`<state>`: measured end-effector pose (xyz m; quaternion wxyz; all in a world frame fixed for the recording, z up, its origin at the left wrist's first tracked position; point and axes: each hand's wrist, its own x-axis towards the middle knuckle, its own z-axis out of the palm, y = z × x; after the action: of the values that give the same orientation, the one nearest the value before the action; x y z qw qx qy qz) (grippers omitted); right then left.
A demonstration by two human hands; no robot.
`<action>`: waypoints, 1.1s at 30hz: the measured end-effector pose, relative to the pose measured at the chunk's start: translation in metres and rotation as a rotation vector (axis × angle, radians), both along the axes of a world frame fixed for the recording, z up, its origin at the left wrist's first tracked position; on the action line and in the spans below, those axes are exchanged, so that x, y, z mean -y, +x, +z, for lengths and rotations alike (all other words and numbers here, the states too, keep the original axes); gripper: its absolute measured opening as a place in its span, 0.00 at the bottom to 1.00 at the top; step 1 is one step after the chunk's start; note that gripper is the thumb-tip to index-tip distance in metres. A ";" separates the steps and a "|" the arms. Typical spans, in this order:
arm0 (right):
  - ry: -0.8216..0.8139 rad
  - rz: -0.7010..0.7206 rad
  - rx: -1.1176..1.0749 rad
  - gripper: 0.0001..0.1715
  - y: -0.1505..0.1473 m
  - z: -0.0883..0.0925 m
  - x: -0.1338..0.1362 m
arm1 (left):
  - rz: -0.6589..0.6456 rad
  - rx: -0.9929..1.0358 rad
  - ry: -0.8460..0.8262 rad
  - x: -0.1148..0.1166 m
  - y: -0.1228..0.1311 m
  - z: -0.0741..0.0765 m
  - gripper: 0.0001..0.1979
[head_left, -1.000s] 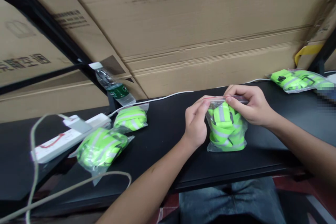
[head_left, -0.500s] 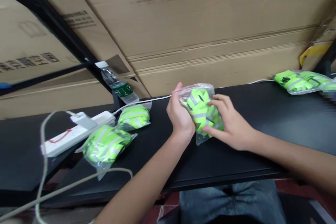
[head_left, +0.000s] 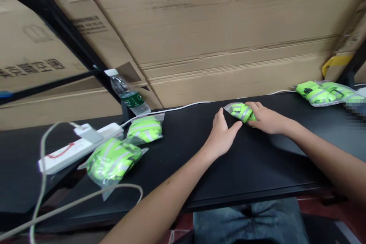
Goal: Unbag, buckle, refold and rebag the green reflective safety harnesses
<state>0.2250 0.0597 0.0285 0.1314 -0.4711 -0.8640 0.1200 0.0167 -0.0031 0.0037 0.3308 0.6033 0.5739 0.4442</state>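
Our right hand (head_left: 267, 119) lies over the right end of the clear bag of reflective green webbing (head_left: 241, 112), flat on the black table (head_left: 257, 175); we cannot tell whether it clamps. Our left hand (head_left: 221, 135) stands open, just beside the bag's near edge, with the fingers apart.

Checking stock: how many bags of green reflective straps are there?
4 at least: one bag under the right hand, two bags by the power strip, one far right, maybe two overlapping.
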 end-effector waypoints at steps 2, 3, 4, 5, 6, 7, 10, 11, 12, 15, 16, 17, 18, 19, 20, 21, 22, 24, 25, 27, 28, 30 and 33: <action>-0.013 0.058 0.032 0.42 0.000 -0.001 -0.001 | 0.005 -0.063 0.050 0.000 -0.002 0.004 0.38; -0.005 0.069 0.041 0.43 -0.001 -0.002 -0.002 | 0.015 -0.083 0.085 0.000 -0.004 0.007 0.35; 0.011 0.067 0.049 0.43 -0.001 -0.002 -0.004 | 0.025 -0.098 0.118 0.000 -0.005 0.011 0.32; 0.036 0.058 0.057 0.41 0.001 -0.002 -0.008 | 0.036 -0.108 0.147 0.000 -0.007 0.014 0.29; 0.066 0.049 0.065 0.39 0.005 -0.002 -0.013 | 0.046 -0.113 0.172 0.000 -0.008 0.018 0.27; 0.098 0.040 0.075 0.37 0.012 0.000 -0.020 | 0.053 -0.115 0.190 0.000 -0.009 0.021 0.25; 0.215 -0.027 0.083 0.30 0.051 0.009 -0.046 | 0.058 -0.116 0.216 0.000 -0.015 0.028 0.18; 0.273 -0.104 0.065 0.29 0.069 0.014 -0.054 | 0.051 -0.124 0.230 0.000 -0.017 0.030 0.14; 0.351 -0.226 0.024 0.30 0.088 0.017 -0.061 | 0.040 -0.140 0.254 0.000 -0.019 0.032 0.11; 0.682 -0.632 -0.109 0.33 0.142 0.020 -0.074 | 0.011 -0.246 0.351 -0.001 -0.030 0.039 0.07; 0.795 -0.749 -0.164 0.34 0.157 0.017 -0.077 | 0.018 -0.296 0.369 -0.002 -0.034 0.041 0.07; 0.868 -0.830 -0.198 0.37 0.170 0.012 -0.081 | 0.034 -0.352 0.370 -0.003 -0.038 0.042 0.08; 0.876 -0.868 -0.196 0.36 0.182 0.006 -0.087 | 0.059 -0.409 0.351 -0.005 -0.043 0.044 0.09; 0.821 -0.911 -0.175 0.35 0.192 -0.002 -0.094 | 0.090 -0.458 0.316 -0.007 -0.048 0.045 0.10; 0.750 -0.924 -0.173 0.34 0.202 -0.010 -0.103 | 0.124 -0.497 0.275 -0.009 -0.053 0.046 0.11; 0.668 -0.946 -0.176 0.35 0.211 -0.018 -0.112 | 0.159 -0.522 0.240 -0.011 -0.057 0.047 0.12; 0.529 -0.962 -0.163 0.37 0.219 -0.025 -0.122 | 0.193 -0.534 0.220 -0.012 -0.062 0.048 0.12; 0.484 -0.987 -0.161 0.42 0.232 -0.036 -0.138 | 0.255 -0.528 0.235 -0.015 -0.072 0.050 0.13; 0.485 -1.004 -0.159 0.42 0.236 -0.040 -0.143 | 0.289 -0.530 0.258 -0.016 -0.078 0.052 0.13; 0.539 -1.008 -0.147 0.41 0.238 -0.042 -0.143 | 0.390 -0.577 0.275 -0.018 -0.092 0.055 0.14; 0.577 -1.002 -0.138 0.40 0.235 -0.041 -0.140 | 0.470 -0.626 0.255 -0.019 -0.101 0.057 0.14; 0.660 -0.973 -0.119 0.40 0.224 -0.035 -0.130 | 0.660 -0.714 0.192 -0.021 -0.123 0.057 0.17; 0.775 -0.933 -0.144 0.37 0.197 -0.023 -0.120 | 0.840 -0.603 0.185 -0.028 -0.168 0.049 0.27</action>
<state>0.4215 0.1793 0.0059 0.3899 -0.7085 -0.5362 -0.2419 -0.1515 0.0248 0.0531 -0.1103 0.4488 0.7945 0.3939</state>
